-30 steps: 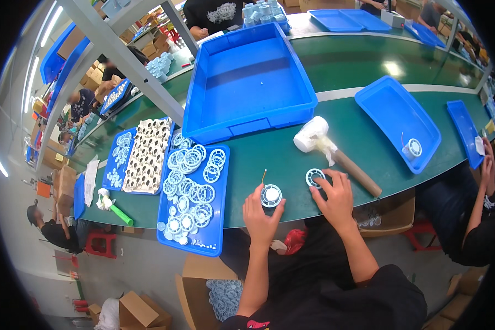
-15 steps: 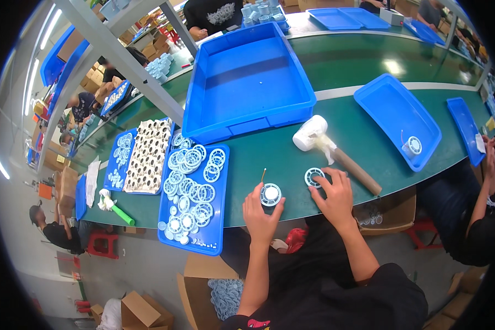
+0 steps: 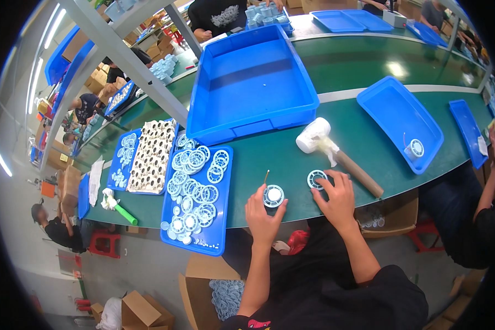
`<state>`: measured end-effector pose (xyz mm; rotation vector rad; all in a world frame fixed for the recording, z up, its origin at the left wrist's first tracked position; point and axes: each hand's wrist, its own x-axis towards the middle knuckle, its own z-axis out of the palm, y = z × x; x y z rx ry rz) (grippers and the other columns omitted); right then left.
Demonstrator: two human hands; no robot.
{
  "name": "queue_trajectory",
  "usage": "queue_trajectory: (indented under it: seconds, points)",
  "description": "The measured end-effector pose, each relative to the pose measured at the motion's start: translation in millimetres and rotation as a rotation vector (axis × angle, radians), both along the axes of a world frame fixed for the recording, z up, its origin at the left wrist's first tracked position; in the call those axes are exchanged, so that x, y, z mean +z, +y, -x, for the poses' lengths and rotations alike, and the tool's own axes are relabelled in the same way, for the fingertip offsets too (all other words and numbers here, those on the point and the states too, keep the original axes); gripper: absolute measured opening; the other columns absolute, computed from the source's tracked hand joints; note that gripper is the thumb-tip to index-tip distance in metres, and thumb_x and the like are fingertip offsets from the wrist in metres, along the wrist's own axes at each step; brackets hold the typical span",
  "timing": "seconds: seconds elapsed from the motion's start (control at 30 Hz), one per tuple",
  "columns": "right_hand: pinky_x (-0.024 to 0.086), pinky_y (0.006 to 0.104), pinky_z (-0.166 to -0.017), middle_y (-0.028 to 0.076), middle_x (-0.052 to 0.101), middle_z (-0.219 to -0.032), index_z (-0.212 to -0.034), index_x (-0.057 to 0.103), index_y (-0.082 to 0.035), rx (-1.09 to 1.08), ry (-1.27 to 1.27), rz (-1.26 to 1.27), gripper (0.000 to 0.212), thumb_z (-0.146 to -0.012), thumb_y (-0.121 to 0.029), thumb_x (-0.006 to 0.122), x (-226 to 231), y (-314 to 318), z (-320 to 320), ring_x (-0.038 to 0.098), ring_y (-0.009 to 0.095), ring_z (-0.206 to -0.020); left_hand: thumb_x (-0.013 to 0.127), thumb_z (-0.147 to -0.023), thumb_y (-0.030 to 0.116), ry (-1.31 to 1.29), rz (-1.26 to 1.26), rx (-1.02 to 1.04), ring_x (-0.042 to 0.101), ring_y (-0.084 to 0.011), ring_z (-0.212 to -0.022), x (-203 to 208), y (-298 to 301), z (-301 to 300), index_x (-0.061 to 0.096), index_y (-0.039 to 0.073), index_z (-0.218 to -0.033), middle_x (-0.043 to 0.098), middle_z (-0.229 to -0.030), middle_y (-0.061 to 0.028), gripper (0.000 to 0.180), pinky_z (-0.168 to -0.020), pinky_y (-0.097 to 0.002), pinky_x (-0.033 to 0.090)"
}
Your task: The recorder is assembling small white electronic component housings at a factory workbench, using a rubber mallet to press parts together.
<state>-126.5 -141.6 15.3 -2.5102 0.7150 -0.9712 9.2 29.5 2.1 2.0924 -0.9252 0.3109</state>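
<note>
My left hand [image 3: 263, 215] curls its thumb and fingers around a round, light-blue housing [image 3: 273, 196] with a white centre. A thin orange-brown wire with a pale tip [image 3: 267, 176] rises beside it. To the right, my right hand [image 3: 338, 201] pinches the edge of a light-blue spoked ring [image 3: 316, 180] between thumb and fingers. Both parts are at the green bench top, apart from each other. Beyond the ring, a mallet with a white wrapped head [image 3: 314, 136] and a brown handle [image 3: 361, 175] lies on the bench.
On the left, a blue tray [image 3: 223, 187] holds many loose rings and discs, next to a pale cell tray [image 3: 151, 157]. A large blue bin [image 3: 247, 82] stands ahead. The right-hand tray [image 3: 393, 113] contains one wired housing [image 3: 416, 148]. A green-handled tool [image 3: 125, 214] lies far left.
The whole scene has shifted slightly to the right in the picture. My hands keep their grips on the housing and ring. Across the bench, a person's hand now shows above the light-blue cups.
</note>
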Motion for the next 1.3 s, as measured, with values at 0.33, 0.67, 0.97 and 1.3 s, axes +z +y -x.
queue_trajectory:
  seconds: [0.33,0.67,0.97,1.3]
  points:
    - [0.046,0.0457,-0.092,0.01,0.065,-0.123,-0.105,0.075,-0.009,-0.001,0.005,0.004,0.027,-0.082,-0.023,0.081,-0.7,0.0,0.5,0.057,0.032,-0.116,0.087,-0.081,0.031,0.0,-0.002,-0.003,0.063,-0.0342,-0.106,-0.4,0.2,0.0,0.057,0.004,-0.137,0.067,-0.117,-0.0156,0.069,-0.092,-0.0453,0.047]
    - [0.047,0.0459,-0.092,0.01,0.064,-0.123,-0.106,0.075,-0.009,0.003,0.006,-0.003,0.029,-0.081,-0.022,0.082,-0.7,-0.5,1.2,0.058,0.032,-0.116,0.087,-0.081,0.03,0.028,-0.003,-0.006,0.063,-0.0345,-0.107,2.3,-0.7,0.8,0.057,0.004,-0.137,0.067,-0.118,-0.0154,0.068,-0.093,-0.0453,0.047]
    - [0.047,0.0459,-0.093,0.01,0.064,-0.124,-0.108,0.074,-0.008,0.003,-0.001,0.001,0.032,-0.081,-0.022,0.082,-1.7,-0.8,2.2,0.057,0.033,-0.117,0.088,-0.081,0.029,0.016,0.009,-0.018,0.063,-0.0349,-0.108,4.7,-0.7,0.4,0.058,0.004,-0.135,0.066,-0.118,-0.0154,0.068,-0.094,-0.0454,0.047]
    - [0.046,0.0453,-0.093,0.01,0.065,-0.124,-0.11,0.073,-0.007,-0.006,0.0,-0.005,0.035,-0.08,-0.022,0.082,-4.1,-0.6,2.1,0.058,0.032,-0.117,0.088,-0.081,0.029,0.031,0.013,-0.014,0.062,-0.0348,-0.108,2.2,-0.9,0.4,0.057,0.004,-0.134,0.066,-0.118,-0.0152,0.067,-0.095,-0.0453,0.047]
